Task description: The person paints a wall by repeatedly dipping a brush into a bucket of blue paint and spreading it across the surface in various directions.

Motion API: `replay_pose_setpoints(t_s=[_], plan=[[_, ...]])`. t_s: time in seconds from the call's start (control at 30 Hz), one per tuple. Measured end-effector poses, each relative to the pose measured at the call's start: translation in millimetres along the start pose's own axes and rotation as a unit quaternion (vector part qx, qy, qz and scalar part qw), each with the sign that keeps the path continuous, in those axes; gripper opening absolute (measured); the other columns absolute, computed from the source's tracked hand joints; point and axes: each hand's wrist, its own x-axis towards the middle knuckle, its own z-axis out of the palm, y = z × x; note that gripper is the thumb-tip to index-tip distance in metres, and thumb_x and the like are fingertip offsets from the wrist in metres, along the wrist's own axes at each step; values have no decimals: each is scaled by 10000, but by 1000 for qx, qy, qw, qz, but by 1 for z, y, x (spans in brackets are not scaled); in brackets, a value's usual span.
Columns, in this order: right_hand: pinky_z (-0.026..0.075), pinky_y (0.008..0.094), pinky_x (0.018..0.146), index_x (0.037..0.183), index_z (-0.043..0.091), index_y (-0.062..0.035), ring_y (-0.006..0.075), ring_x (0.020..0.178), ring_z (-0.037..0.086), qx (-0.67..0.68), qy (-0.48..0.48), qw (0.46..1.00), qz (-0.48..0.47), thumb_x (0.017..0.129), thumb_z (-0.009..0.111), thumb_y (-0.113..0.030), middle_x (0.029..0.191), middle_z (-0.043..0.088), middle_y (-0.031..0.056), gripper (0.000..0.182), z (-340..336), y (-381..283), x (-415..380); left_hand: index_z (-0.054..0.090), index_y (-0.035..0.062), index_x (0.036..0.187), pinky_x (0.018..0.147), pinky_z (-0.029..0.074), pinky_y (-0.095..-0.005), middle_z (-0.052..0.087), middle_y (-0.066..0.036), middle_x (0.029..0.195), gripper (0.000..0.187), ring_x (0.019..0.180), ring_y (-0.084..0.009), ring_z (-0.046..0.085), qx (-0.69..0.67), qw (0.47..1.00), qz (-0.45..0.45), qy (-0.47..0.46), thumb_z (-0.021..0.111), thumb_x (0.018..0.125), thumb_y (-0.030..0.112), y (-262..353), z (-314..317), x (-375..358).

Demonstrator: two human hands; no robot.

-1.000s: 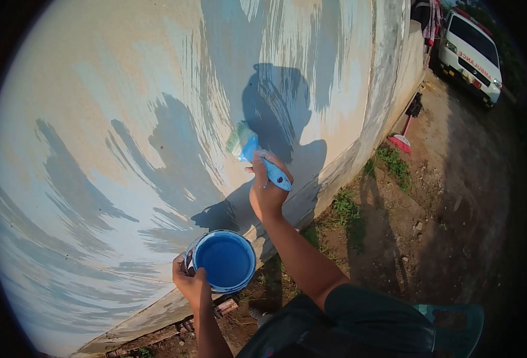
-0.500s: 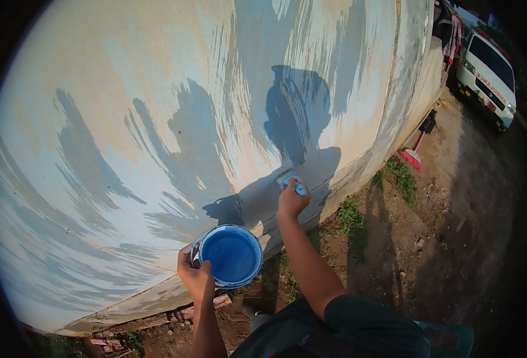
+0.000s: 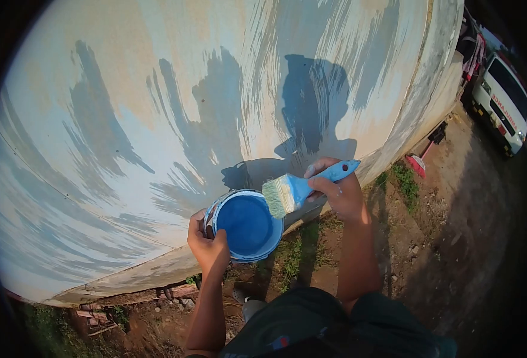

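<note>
My left hand grips the near-left side of a paint bucket, thumb over the rim and fingers outside. Blue paint lies inside the bucket. In my right hand is a paintbrush with a blue handle, its pale bristles pointing left and overlapping the bucket's right rim in this view. Specks of paint mark my right fingers. Behind both hands stands a wall streaked with grey-blue brush strokes over white and cream.
Bare soil with weeds runs along the wall's foot. A red broom leans near the wall on the right. Farther back an ambulance is parked. Pieces of wood lie below the wall at left. Shadows fall across the wall.
My right hand has drawn the paintbrush away from the wall and brought it to the bucket's rim. The bucket and left hand sit slightly farther right in view.
</note>
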Motion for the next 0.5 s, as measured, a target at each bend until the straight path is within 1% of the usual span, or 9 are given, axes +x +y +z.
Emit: replay_pose_setpoints(t_s=[0.03, 0.07, 0.1, 0.17, 0.3, 0.37, 0.4, 0.47, 0.5], plan=[[608, 308, 662, 1041, 701, 14, 166, 747, 734, -47, -19, 999, -7, 938, 711, -92, 923, 726, 93, 149, 3, -5, -3, 612, -38, 1220, 841, 518, -247, 699, -88, 1025, 474, 881, -108, 656, -14, 1000, -2, 2, 543, 766, -153, 3, 5, 0], [592, 308, 660, 1025, 708, 3, 152, 733, 717, -93, -38, 995, -15, 937, 709, -92, 922, 727, 82, 129, 5, -8, -5, 612, -38, 1220, 841, 518, -247, 699, -88, 1025, 474, 881, -108, 656, -18, 1000, -3, 4, 543, 766, -153, 3, 10, -1], [592, 308, 660, 1025, 708, 3, 152, 733, 717, -97, -39, 994, -17, 937, 709, -92, 922, 727, 82, 129, 8, -9, -6, 610, -39, 1221, 857, 521, -255, 701, -95, 1026, 468, 897, -117, 663, -29, 999, 15, 1, 549, 770, -148, 2, 15, 0], [548, 330, 670, 1009, 717, -20, 153, 708, 682, -208, -106, 970, -71, 913, 726, -102, 880, 723, 69, 127, 15, -9, -8, 608, -41, 1222, 874, 524, -263, 704, -102, 1027, 462, 912, -125, 670, -44, 998, 33, -2, 554, 775, -143, 0, 24, -1], [510, 357, 671, 1008, 720, -30, 161, 691, 642, -263, -130, 955, -48, 872, 760, -119, 780, 686, 76, 168, 31, 8, -17, 596, -52, 1238, 902, 526, -269, 706, -112, 1040, 462, 943, -135, 677, -62, 995, 73, -24, 538, 787, -134, 2, 40, -5], [510, 388, 657, 953, 704, -24, 243, 666, 666, -307, -117, 945, -1, 832, 784, -133, 710, 658, 125, 182, 41, 15, -22, 587, -59, 1243, 898, 525, -260, 705, -114, 1059, 466, 951, -131, 677, -62, 994, 86, -33, 525, 788, -138, 3, 45, -6], [510, 388, 657, 953, 704, -24, 243, 666, 666, -308, -115, 944, -2, 832, 784, -133, 710, 658, 125, 182, 43, 20, -23, 588, -61, 1244, 883, 525, -255, 702, -110, 1047, 462, 935, -124, 672, -55, 993, 101, -31, 527, 792, -133, 4, 47, -6], [508, 435, 644, 896, 671, -12, 365, 666, 667, -358, -114, 925, -54, 821, 780, -126, 697, 654, 178, 174, 46, 31, -22, 589, -63, 1246, 868, 525, -250, 700, -105, 1035, 458, 919, -118, 667, -49, 992, 117, -29, 529, 797, -128, 5, 51, -7], [508, 435, 644, 896, 671, -12, 365, 666, 667, -358, -114, 925, -55, 821, 780, -126, 697, 654, 178, 174, 48, 32, -21, 591, -65, 1243, 858, 522, -245, 698, -102, 1024, 453, 911, -114, 662, -36, 991, 128, -30, 531, 798, -125, 5, 52, -7]])
